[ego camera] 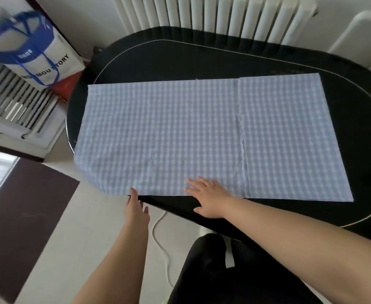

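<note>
Your two hands work the near edge of a blue-and-white checked cloth (180,137) laid flat on a black oval surface (180,60), in what reads as the smoothing step ahead of a fold. The cloth fills the middle of the surface, its long axis running from 9 o'clock to 3 o'clock and tilted a little, so the 3 o'clock end sits slightly lower toward you. Its short ends face 9 and 3, and a straight seam or lapped edge crosses it from 12 to 6 about a third of the way in from the 3 o'clock end. The corner at 8 o'clock hangs off the rounded rim of the surface. Your right hand (208,198) lies flat with fingers spread, pressing the near hem at 6 o'clock just beside that seam. Your left hand (136,209) is held out straight-fingered at 7 o'clock, holding nothing, its fingertips touching the hem where the cloth leaves the rim. The next move likely calls for pinching the overhanging end and carrying it toward 3 o'clock, keeping the hems aligned while the right hand pins the cloth. A white radiator (224,14) stands at 12 o'clock, a white bag with blue handles (37,55) at 10, and a white cable (160,238) trails over the floor at 6.
</note>
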A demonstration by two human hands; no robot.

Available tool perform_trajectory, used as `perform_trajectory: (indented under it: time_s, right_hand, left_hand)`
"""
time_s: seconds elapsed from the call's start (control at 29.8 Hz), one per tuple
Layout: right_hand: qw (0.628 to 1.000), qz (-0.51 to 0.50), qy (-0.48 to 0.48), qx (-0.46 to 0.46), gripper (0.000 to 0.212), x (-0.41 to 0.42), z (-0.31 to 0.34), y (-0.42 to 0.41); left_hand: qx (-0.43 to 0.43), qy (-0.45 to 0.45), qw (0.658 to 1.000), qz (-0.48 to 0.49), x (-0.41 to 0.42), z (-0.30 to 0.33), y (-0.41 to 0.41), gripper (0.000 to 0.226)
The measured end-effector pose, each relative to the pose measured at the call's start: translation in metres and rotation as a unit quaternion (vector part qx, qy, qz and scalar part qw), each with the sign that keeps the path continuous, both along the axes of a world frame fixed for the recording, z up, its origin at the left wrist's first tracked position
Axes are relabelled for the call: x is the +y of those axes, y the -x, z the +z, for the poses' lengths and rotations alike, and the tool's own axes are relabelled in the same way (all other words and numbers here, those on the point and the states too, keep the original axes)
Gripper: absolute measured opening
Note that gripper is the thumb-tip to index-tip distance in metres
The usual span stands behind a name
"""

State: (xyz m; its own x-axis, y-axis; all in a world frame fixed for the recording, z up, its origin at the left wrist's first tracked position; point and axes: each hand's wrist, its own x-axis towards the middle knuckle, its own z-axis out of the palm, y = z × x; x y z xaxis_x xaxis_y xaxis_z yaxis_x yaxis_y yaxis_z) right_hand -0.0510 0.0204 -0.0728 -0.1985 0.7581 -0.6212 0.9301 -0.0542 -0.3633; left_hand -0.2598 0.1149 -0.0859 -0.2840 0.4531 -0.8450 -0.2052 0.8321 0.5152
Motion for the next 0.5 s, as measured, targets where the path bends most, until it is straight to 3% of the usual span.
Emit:
perform_trajectory:
  time_s: [0.1, 0.34, 0.5]
  right_hand:
    - [0.999, 0.045, -0.002, 0.003, 0.074, 0.023, -0.003, 0.018]
    - [0.997, 0.073, -0.019, 0.023, 0.077, 0.056, -0.001, 0.068]
    - [0.995, 0.082, -0.044, -0.042, 0.072, 0.071, -0.006, 0.093]
  left_hand:
    - [-0.034, -0.044, 0.998, 0.012, 0.022, 0.000, 0.016, 0.048]
    - [0.098, -0.123, 0.987, -0.017, 0.052, -0.001, 0.029, 0.046]
    - [0.007, -0.120, 0.990, 0.070, 0.069, 0.003, 0.043, 0.024]
